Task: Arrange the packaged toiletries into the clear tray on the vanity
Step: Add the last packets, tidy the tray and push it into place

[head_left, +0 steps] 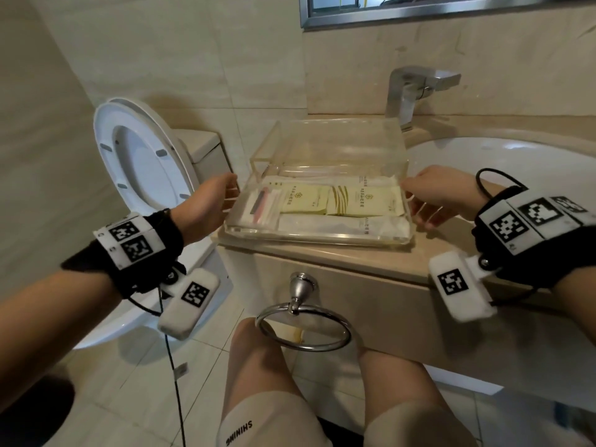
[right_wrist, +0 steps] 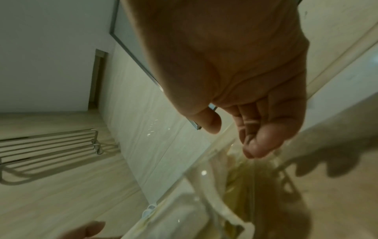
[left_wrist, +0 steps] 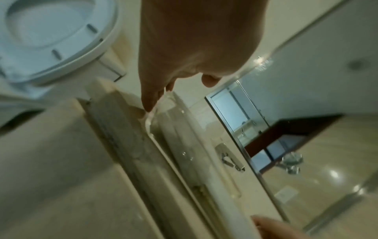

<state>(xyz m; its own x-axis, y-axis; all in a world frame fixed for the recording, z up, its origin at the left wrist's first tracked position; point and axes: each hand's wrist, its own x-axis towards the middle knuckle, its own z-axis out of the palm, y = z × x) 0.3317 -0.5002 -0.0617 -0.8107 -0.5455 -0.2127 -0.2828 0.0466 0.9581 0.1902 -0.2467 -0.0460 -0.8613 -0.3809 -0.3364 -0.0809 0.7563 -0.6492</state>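
The clear tray (head_left: pixel 317 236) sits on the vanity top (head_left: pixel 371 262) with its transparent lid (head_left: pixel 338 146) raised behind it. Inside lie two pale yellow packets (head_left: pixel 306 200), white packets (head_left: pixel 342 225) and a wrapped item with a red stripe (head_left: pixel 263 204). My left hand (head_left: pixel 230 191) is at the tray's left wall, fingers extended and touching it. My right hand (head_left: pixel 414 201) is at the right wall, fingers loosely bent against it. In the left wrist view a fingertip of the left hand (left_wrist: pixel 178 95) meets the tray's edge (left_wrist: pixel 151 122). The right wrist view shows my right hand (right_wrist: pixel 233 140) over the tray wall (right_wrist: pixel 184 186).
A toilet with its seat raised (head_left: pixel 142 162) stands left of the vanity. The faucet (head_left: pixel 409 91) and white basin (head_left: pixel 503 162) are to the tray's right. A chrome towel ring (head_left: pixel 303 327) hangs below the counter, above my knees.
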